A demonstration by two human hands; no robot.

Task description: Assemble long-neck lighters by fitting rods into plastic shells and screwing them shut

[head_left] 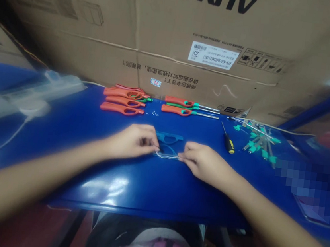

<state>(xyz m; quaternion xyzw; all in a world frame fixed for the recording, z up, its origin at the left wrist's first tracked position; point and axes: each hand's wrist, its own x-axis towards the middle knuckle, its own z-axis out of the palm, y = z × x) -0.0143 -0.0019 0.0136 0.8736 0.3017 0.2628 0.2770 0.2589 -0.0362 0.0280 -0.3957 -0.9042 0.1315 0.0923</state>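
My left hand (138,141) is closed in a pinch at the left end of a thin white wire (165,156). The wire's other end runs to the pinched fingertips of my right hand (201,160). Under the wire lies a translucent blue lighter casing half (172,150) with a trigger loop, partly covered by my left fingers. Whether my fingers also grip this casing, I cannot tell. Just behind it on the table is a second blue casing half (170,138). A small dark part shows by my left fingertips, too blurred to name.
Several orange lighter handles (121,108) lie at the back left, with lighters with metal barrels (181,110) beside them. A screwdriver (228,140) and a pile of green-ended metal tubes (259,143) are at right. Behind stands a large carton (164,31); a power strip (45,93) is left.
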